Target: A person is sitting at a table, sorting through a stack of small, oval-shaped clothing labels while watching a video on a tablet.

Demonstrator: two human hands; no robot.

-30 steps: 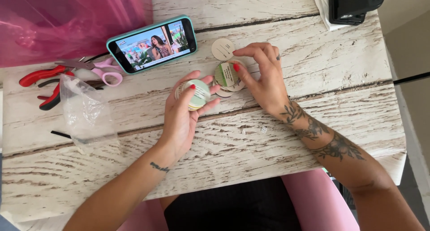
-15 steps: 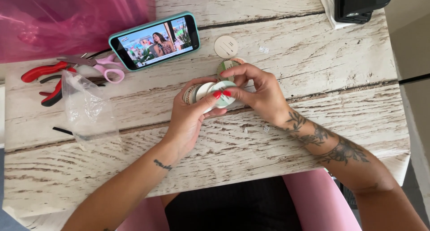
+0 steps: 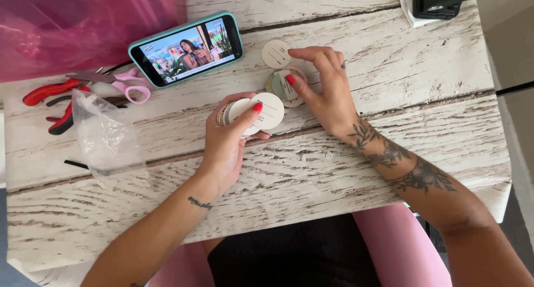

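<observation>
Round cards: stack (image 3: 253, 113) in left hand (image 3: 225, 148), above the desk (image 3: 389, 53), top card pale, face up. Left grip closed around the stack, thumb pressing on the top card. Right hand (image 3: 328, 98) just beside, on a small pile (image 3: 282, 88) lying on the desk; right grip partly closed, thumb and fingers pinching the top card of the pile. One single card (image 3: 276, 54) flat near the phone (image 3: 186, 48). Scissors (image 3: 119, 81), pliers (image 3: 50, 100) and clear bag (image 3: 105, 134) well apart at the left.
</observation>
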